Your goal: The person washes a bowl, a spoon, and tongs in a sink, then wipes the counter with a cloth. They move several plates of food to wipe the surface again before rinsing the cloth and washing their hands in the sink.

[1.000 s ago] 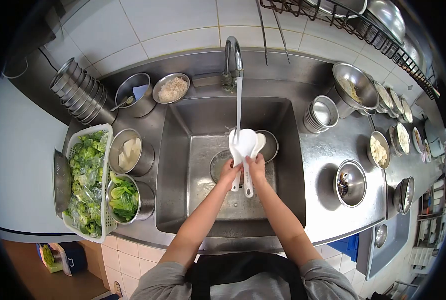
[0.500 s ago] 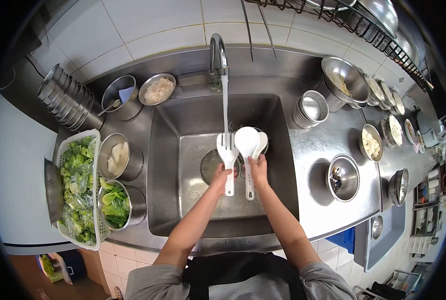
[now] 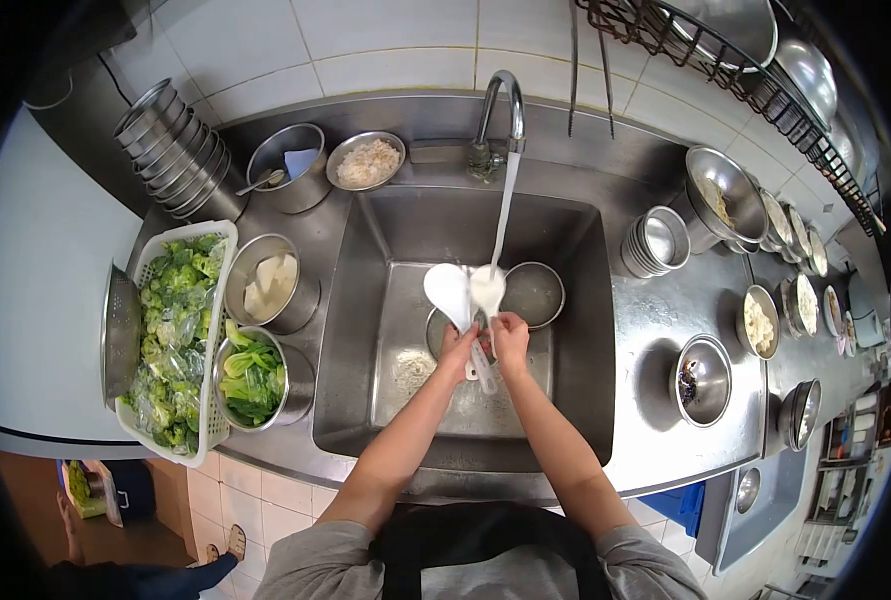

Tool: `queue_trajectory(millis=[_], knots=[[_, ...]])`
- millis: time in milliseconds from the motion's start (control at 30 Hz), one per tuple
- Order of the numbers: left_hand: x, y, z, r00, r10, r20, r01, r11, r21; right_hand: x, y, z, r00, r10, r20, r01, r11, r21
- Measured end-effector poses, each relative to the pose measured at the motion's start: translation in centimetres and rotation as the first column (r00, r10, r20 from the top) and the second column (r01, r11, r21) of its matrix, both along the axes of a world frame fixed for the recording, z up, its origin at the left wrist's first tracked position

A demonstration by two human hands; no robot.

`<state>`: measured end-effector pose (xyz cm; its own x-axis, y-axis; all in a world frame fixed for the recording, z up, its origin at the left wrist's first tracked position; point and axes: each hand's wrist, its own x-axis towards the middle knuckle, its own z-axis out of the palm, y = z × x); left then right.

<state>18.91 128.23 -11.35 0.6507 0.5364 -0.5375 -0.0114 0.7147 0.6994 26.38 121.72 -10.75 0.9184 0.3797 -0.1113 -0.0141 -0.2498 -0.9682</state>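
Over the sink (image 3: pixel 386 350), my left hand (image 3: pixel 456 355) is closed around white plastic rice paddles, the broad head of one rice paddle (image 3: pixel 448 288) pointing away from me. My right hand (image 3: pixel 509 340) has its fingers closed at the neck of a white spoon (image 3: pixel 488 290), whose head sits under the stream from the tap (image 3: pixel 506 110). The handles cross below my hands, partly covered by the fingers. A round steel bowl (image 3: pixel 536 295) lies in the sink just beyond my right hand. Another round piece is mostly hidden behind my left hand.
Left of the sink stand a white basket of bagged broccoli (image 3: pixel 228 262), a pot of leafy greens (image 3: pixel 251 385) and a pot with white pieces (image 3: pixel 271 285). Stacked steel cups (image 3: pixel 658 240) and a steel bowl (image 3: pixel 704 380) are on the right. Another person's sandalled foot (image 3: pixel 236 543) shows lower left.
The view has shifted left. The slotted white server is no longer visible, and a paddle has passed to my left hand. My right hand now has a spoon under the water.
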Motion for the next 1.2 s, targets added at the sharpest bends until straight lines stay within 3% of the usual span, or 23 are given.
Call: queue_trajectory(millis=[67, 100, 167, 200, 233, 300, 367, 433, 467, 500, 567, 633, 700, 733, 767, 800, 833, 867, 933, 1067, 1133, 1167, 1200], knots=[[0.1, 0.7, -0.8, 0.995, -0.057, -0.076, 0.068, 0.986, 0.150, -0.4, 0.4, -0.7, 0.989, 0.080, -0.124, -0.081, 0.997, -0.008], [0.2, 1.2, -1.4, 0.996, -0.050, -0.079, 0.062, 0.987, 0.148, -0.6, 0.5, -0.7, 0.988, 0.087, -0.127, -0.089, 0.996, -0.010], [0.6, 2.4, -2.4, 0.985, -0.133, -0.110, 0.145, 0.983, 0.115, -0.8, 0.7, -0.5, 0.942, 0.216, 0.258, -0.187, 0.973, -0.134], [0.0, 2.1, 0.2, 0.981, -0.150, -0.119, 0.160, 0.984, 0.080, -1.1, 0.8, 0.3, 0.886, 0.268, 0.378, -0.210, 0.959, -0.189], [-0.1, 2.3, 0.5, 0.981, -0.150, -0.122, 0.159, 0.984, 0.074, -1.3, 0.7, 1.2, 0.887, 0.271, 0.374, -0.212, 0.958, -0.193], [-0.1, 2.9, 1.0, 0.973, -0.232, 0.013, 0.229, 0.967, 0.112, -1.5, 0.9, 3.2, 0.954, 0.290, 0.077, -0.279, 0.952, -0.123], [0.5, 3.2, 1.1, 0.974, -0.224, -0.010, 0.224, 0.969, 0.099, -1.7, 1.2, 2.3, 0.969, 0.247, -0.011, -0.247, 0.965, -0.091], [1.9, 3.3, 0.2, 0.977, -0.215, -0.011, 0.207, 0.924, 0.321, -1.8, 1.5, -0.3, 0.998, 0.022, -0.060, -0.011, 0.983, 0.183], [2.3, 3.2, 1.5, 0.972, -0.228, -0.063, 0.235, 0.898, 0.372, -2.2, 1.4, -0.2, 0.989, 0.000, -0.150, 0.044, 0.956, 0.288], [2.6, 3.4, 1.6, 0.971, -0.230, -0.059, 0.235, 0.898, 0.372, -2.3, 1.0, 0.1, 0.989, -0.003, -0.146, 0.045, 0.957, 0.288], [3.3, 3.6, 2.2, 0.910, -0.393, -0.134, 0.411, 0.898, 0.160, -2.1, 0.2, 0.8, 0.793, -0.199, -0.576, 0.477, 0.791, 0.383], [2.9, 3.2, 2.5, 0.913, -0.387, -0.130, 0.405, 0.900, 0.162, -0.8, -1.5, 1.3, 0.755, -0.185, -0.629, 0.506, 0.774, 0.380], [2.1, 2.9, 2.1, 0.893, -0.363, -0.266, 0.440, 0.828, 0.348, 0.7, -3.1, 0.9, 0.896, -0.047, -0.441, 0.178, 0.949, 0.259], [1.8, 2.8, 1.9, 0.891, -0.349, -0.290, 0.442, 0.813, 0.378, 1.2, -3.0, 0.4, 0.938, -0.009, -0.347, 0.087, 0.974, 0.211], [1.5, 2.8, 1.2, 0.886, -0.359, -0.295, 0.453, 0.807, 0.378, 1.6, -2.5, 0.5, 0.997, 0.046, -0.057, -0.038, 0.990, 0.135], [1.3, 2.9, 0.7, 0.878, -0.363, -0.313, 0.466, 0.801, 0.377, 2.3, -2.3, 0.8, 0.936, 0.134, 0.326, -0.130, 0.991, -0.035], [1.2, 3.0, 0.1, 0.870, -0.367, -0.331, 0.478, 0.795, 0.375, 3.0, -2.2, 1.0, 0.726, 0.262, 0.636, -0.145, 0.962, -0.231], [1.1, 3.1, -0.1, 0.867, -0.392, -0.308, 0.485, 0.808, 0.335, 2.9, -2.2, 1.7, 0.730, 0.252, 0.635, -0.137, 0.964, -0.226], [1.2, 2.8, -0.4, 0.878, -0.380, -0.291, 0.465, 0.821, 0.331, 2.6, -1.6, 3.0, 0.664, 0.412, 0.624, -0.026, 0.847, -0.531], [0.8, 2.2, 0.5, 0.917, -0.301, -0.263, 0.380, 0.861, 0.339, 1.7, -1.8, 2.1, 0.697, 0.399, 0.595, -0.048, 0.855, -0.516], [0.7, 1.7, 1.2, 0.924, -0.281, -0.261, 0.355, 0.882, 0.308, 0.8, -1.7, 1.4, 0.817, 0.271, 0.510, -0.105, 0.938, -0.330], [0.6, 1.6, 1.1, 0.930, -0.261, -0.259, 0.332, 0.900, 0.282, 0.5, -1.4, 1.8, 0.816, 0.276, 0.508, -0.108, 0.936, -0.335], [0.6, 1.5, 0.3, 0.931, -0.259, -0.258, 0.328, 0.903, 0.277, 0.4, -1.1, 2.2, 0.961, 0.171, 0.219, -0.132, 0.975, -0.181]])
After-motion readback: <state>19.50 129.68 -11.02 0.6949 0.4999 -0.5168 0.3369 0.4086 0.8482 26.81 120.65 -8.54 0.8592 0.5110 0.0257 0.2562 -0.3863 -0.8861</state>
